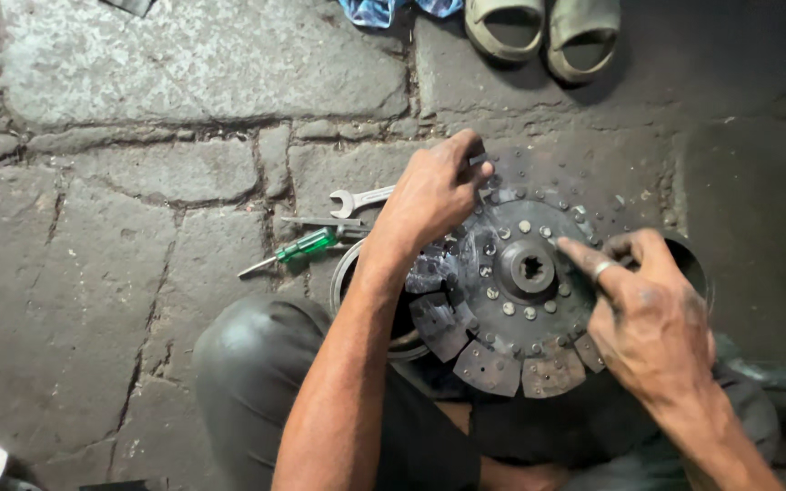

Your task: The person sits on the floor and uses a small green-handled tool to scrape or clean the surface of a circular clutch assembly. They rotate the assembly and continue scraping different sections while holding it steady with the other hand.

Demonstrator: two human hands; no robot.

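A round metal clutch disc with a splined hub and dark friction pads lies on a metal ring in front of my knees. My left hand rests on the disc's upper left rim, its fingers curled around a small part at the edge. On the right side of the disc is my right hand, which wears a ring; its forefinger points at the plate near the hub and holds nothing.
A silver spanner and a green-handled screwdriver lie on the stone paving to the left of the disc. A pair of sandals and blue cloth sit at the top. My dark-trousered knee is below.
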